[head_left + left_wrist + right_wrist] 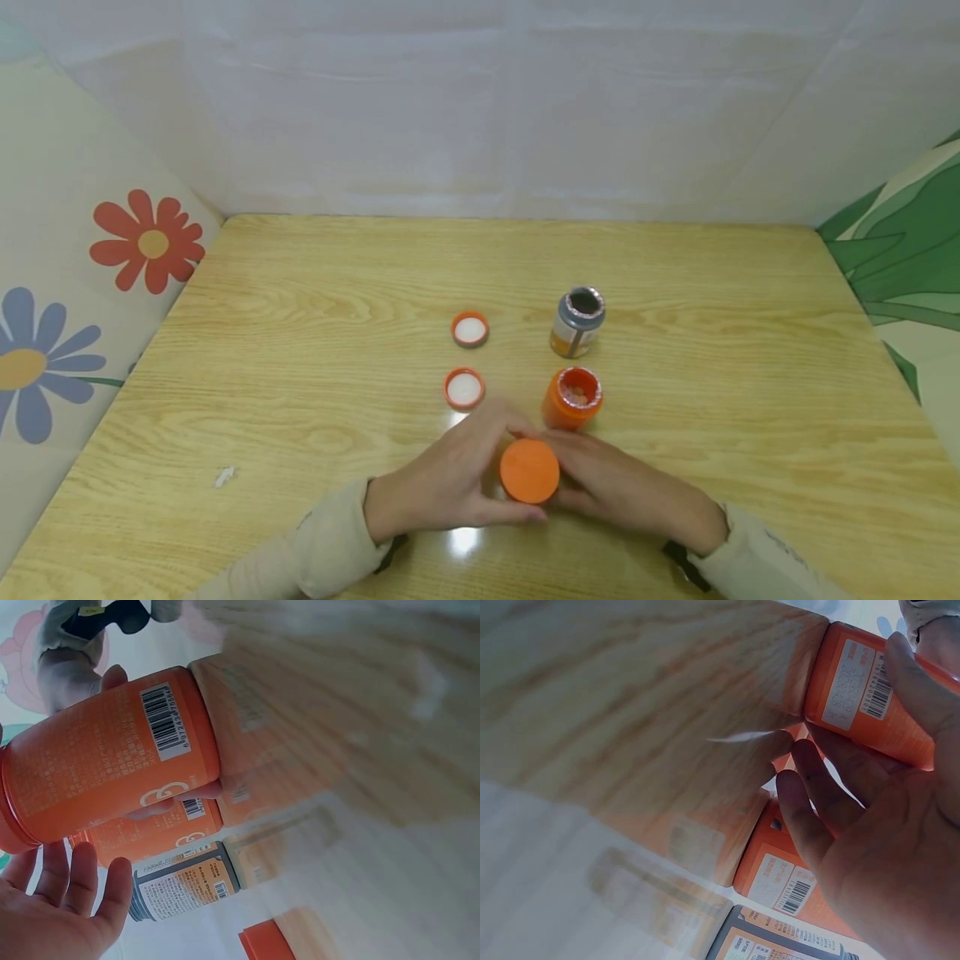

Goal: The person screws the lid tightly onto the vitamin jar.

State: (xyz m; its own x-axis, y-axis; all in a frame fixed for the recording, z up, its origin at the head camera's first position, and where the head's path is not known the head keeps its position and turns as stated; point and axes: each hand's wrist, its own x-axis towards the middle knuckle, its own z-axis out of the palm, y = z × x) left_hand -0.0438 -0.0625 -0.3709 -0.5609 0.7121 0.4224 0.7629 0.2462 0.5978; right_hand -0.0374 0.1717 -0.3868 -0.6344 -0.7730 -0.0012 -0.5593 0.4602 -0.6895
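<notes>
A closed orange bottle [529, 471] stands upright on the table between my two hands. My left hand [461, 479] has its thumb and forefinger curved around the bottle's orange cap, while its other fingers spread beside the neck in the left wrist view. Lower down, my right hand [618, 479] grips the bottle's body, thumb on the near side and fingers on the far side. Just beyond the hands stands an uncapped orange bottle [558, 410] with small pieces inside. Behind that is an uncapped grey bottle [572, 332] with a white and orange label.
Two caps lie upside down left of the uncapped bottles: an orange cap [463, 389] and a grey cap with an orange rim [470, 331]. A small white scrap [224, 477] is on the glossy wooden table [315, 283] at left. A white cloth [360, 108] hangs behind the table.
</notes>
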